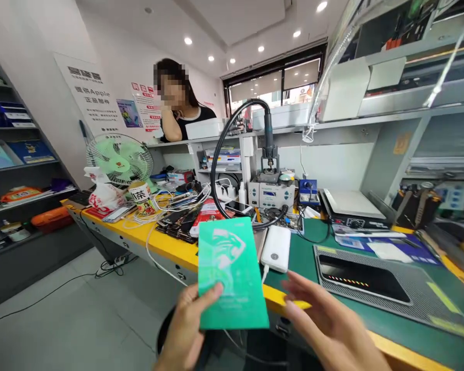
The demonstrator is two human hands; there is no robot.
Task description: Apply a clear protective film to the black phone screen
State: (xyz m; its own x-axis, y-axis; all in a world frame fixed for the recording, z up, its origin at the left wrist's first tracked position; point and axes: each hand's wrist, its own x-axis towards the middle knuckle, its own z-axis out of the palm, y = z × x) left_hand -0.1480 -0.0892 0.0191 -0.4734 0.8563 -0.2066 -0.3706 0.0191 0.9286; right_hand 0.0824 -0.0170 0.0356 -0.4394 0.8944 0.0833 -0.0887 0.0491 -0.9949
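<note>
My left hand [191,319] grips the lower left edge of a flat green packet [235,278] with a pale printed emblem, thumb on its front. The packet is held upright in front of the bench edge. To its right, my right hand [328,322] is slightly blurred, open and holding nothing, its fingers stretched toward the packet but apart from it. Behind the hands lies a white power bank [277,247] with a white cable plugged into its near end. A dark-screened phone [361,278] rests on a grey textured mat [421,309] to the right.
A soldering station [270,195] with a looping black hose [216,165] stands behind the packet. Further right is a flat heating-plate-like device [355,206]. Cables, phone parts [178,216], a paper cup [141,198] and a green fan [119,159] crowd the left. A person [189,113] leans on the counter.
</note>
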